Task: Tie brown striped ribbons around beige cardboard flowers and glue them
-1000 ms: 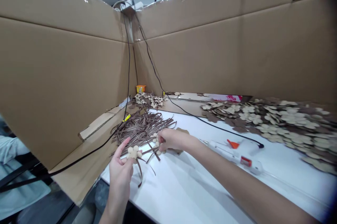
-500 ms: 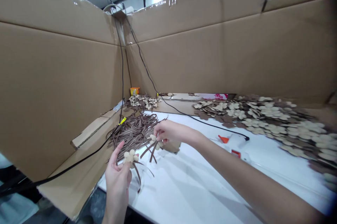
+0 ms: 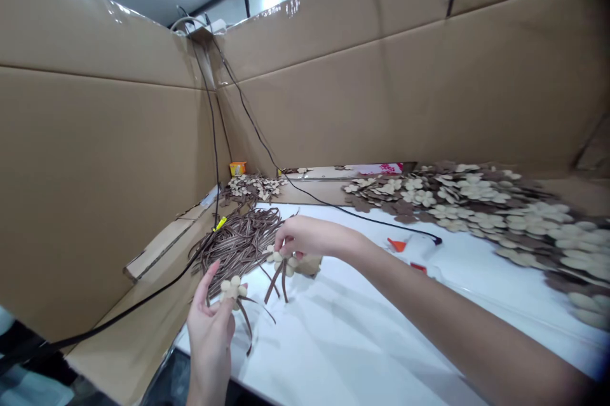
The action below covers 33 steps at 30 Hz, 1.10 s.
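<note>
In the head view my left hand [image 3: 212, 323] pinches a cream flower cutout [image 3: 233, 288] between thumb and fingers, and thin brown strips [image 3: 245, 320] trail from it. To the right, my right hand [image 3: 293, 237] is closed on brown strips [image 3: 275, 284] hanging below its fingertips. Cream flower pieces [image 3: 287, 266] show right under those fingertips; whether they are gripped or lie behind is hard to tell. A heap of long brown strips [image 3: 243, 237] lies just behind both hands.
Flower cutouts in cream and brown [image 3: 481, 209] are piled at the right, with a smaller pile [image 3: 255, 187] at the back left. A black cable [image 3: 333, 204] crosses the white table [image 3: 333, 342]. Cardboard walls [image 3: 381, 94] enclose it. An orange piece [image 3: 396, 245] lies right of centre.
The strips under my right hand have swung to hang more steeply. My left hand keeps its flower in nearly the same place. The whole view has shifted slightly.
</note>
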Available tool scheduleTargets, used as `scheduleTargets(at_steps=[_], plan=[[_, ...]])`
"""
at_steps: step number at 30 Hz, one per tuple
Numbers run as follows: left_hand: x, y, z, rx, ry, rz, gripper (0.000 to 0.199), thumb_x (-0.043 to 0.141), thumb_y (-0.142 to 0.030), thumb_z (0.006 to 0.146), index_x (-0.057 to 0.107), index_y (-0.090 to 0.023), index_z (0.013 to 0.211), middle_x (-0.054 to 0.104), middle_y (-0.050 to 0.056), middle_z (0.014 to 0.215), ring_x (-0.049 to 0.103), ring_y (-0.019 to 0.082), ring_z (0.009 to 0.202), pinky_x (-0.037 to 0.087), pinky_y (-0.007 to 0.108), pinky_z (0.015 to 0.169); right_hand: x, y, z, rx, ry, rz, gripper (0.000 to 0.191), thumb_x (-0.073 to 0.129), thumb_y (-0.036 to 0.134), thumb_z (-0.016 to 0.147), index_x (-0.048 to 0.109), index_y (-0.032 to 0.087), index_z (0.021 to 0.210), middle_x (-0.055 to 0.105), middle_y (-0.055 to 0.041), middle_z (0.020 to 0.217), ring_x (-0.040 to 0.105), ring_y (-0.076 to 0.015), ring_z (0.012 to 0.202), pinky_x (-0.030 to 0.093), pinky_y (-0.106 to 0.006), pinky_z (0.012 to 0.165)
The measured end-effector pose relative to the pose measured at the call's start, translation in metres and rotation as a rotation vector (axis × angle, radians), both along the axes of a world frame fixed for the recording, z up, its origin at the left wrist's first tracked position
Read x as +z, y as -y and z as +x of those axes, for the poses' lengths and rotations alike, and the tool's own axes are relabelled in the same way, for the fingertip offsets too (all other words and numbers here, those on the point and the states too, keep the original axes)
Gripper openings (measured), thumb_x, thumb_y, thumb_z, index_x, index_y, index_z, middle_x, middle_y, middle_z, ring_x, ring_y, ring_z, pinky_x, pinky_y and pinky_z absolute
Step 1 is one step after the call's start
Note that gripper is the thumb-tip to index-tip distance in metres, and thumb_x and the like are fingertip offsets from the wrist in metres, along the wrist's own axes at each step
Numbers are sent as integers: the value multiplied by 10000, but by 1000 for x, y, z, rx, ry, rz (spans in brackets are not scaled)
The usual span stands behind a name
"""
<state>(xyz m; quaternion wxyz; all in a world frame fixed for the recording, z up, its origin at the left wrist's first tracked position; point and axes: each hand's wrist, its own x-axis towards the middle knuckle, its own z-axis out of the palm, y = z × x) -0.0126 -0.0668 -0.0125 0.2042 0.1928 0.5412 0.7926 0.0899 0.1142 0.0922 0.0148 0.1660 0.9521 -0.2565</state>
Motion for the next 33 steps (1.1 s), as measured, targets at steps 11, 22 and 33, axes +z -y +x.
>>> scheduleTargets(at_steps=[11, 22, 33], plan=[[-1, -1, -1, -18, -39, -52, 799, 787, -386, 592, 449, -179, 1285, 234, -151, 408, 119, 7, 346, 149, 85, 302, 1, -8, 1, 0, 35, -43, 254, 547, 172, 739, 686, 139, 948, 577, 6, 554, 523, -114, 539, 354, -188, 491], [2, 0, 2, -76, -69, -84, 777, 762, -402, 623, 432, -144, 1277, 231, -156, 390, 128, 6, 329, 146, 83, 306, 0, -14, 4, 30, 109, -67, 227, 555, 149, 772, 666, 175, 968, 581, 27, 575, 540, -108, 556, 384, -204, 526], [-1, 2, 1, -94, -100, -119, 744, 737, -407, 641, 437, -121, 1258, 248, -154, 354, 125, 9, 328, 127, 91, 316, -31, -18, -13, 42, 303, -5, 248, 523, 324, 896, 573, 137, 1052, 616, -44, 955, 606, -145, 785, 517, -333, 704]])
